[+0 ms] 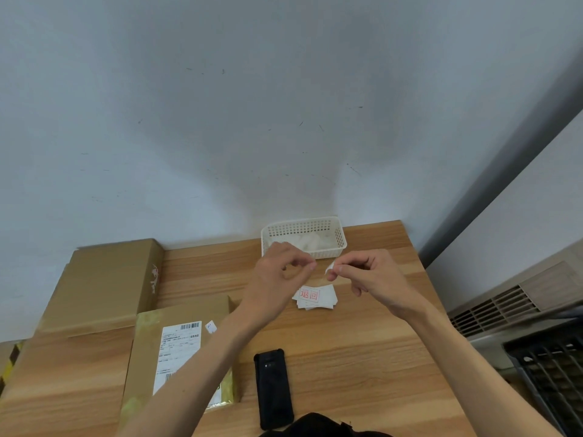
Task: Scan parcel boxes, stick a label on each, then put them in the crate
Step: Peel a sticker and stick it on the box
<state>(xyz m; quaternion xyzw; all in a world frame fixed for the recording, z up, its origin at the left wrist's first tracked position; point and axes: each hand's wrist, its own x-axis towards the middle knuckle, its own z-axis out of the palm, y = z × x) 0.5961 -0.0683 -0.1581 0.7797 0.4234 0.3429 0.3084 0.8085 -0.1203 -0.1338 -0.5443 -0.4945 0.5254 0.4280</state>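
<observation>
Wooden table [362, 357], label [330, 267] (right-hand [372, 275] pinch)

L hand [277, 272]: raised, fingers curled, thumb + index tip pinched together | R hand [366, 272]: raised just beside L, fingertips pinching small white bit | both forearms bare, converging fwd, hands near, not touching

Wooden table [362, 342], light grain, set against a pale wall. Directly on it: a white perforated basket [339, 234] at the far edge, holding white material; a small stack of labels [315, 297] with red print near the middle; a black scanner [273, 387] lying flat at the near edge; a parcel box [186, 348] bearing a printed shipping label, left of the scanner; a larger carton [107, 285] behind it, far left.
</observation>
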